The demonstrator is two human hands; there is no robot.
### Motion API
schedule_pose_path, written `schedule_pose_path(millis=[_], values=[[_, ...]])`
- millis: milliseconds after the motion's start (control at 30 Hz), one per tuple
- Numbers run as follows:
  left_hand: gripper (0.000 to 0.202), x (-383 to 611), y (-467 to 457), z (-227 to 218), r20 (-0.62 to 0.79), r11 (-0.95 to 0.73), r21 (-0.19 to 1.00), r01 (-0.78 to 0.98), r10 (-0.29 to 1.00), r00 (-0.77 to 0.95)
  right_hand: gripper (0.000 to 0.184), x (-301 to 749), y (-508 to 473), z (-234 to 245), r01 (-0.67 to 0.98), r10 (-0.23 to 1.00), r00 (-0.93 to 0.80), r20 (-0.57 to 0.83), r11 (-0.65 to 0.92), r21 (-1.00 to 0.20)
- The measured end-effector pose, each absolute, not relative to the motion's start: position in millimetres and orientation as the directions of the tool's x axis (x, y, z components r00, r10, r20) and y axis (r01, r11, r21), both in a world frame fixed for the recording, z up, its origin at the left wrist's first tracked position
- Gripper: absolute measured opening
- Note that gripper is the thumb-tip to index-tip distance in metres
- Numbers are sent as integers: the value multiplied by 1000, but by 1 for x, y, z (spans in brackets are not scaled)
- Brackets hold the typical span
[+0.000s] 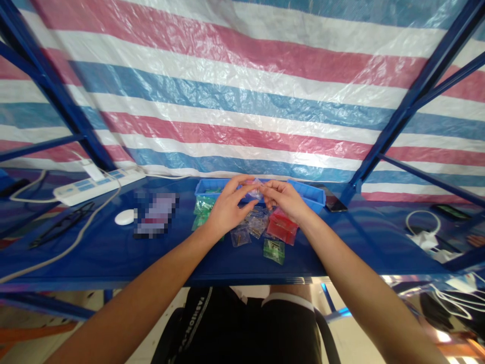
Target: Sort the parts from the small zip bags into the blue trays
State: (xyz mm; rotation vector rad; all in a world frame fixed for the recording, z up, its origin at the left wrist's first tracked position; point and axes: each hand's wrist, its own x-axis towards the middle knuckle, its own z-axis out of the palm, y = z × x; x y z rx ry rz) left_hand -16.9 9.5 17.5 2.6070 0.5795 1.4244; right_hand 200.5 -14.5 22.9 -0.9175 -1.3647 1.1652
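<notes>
My left hand (227, 207) and my right hand (286, 198) meet above the blue bench, fingers pinched on a small clear plastic bag (256, 190) held between them. Below the hands lie several small clear bags (256, 223) of tiny parts, a red packet (281, 226) and a green packet (274, 250). More green packets (201, 207) lie to the left, beside a blue tray (207, 186). A second blue tray (312, 196) stands just behind my right hand.
A white power strip (96, 185) with cables lies at the back left, black scissors (62, 225) and a small white puck (125, 217) nearer. A phone (335, 203) rests right of the trays; white cables (426, 235) lie far right. Blue frame posts flank the bench.
</notes>
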Motion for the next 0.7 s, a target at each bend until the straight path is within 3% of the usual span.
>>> schedule_pose_path(millis=[200, 567, 700], values=[[23, -19, 14, 15, 828, -927, 238, 289, 349, 439, 43, 200, -16, 20, -91, 956, -198, 215, 201, -975], [21, -20, 15, 13, 810, -922, 245, 300, 365, 459, 44, 199, -23, 24, -94, 933, -328, 148, 124, -988], [16, -19, 14, 15, 819, -916, 263, 302, 378, 433, 45, 197, -23, 25, -109, 941, -301, 152, 125, -986]])
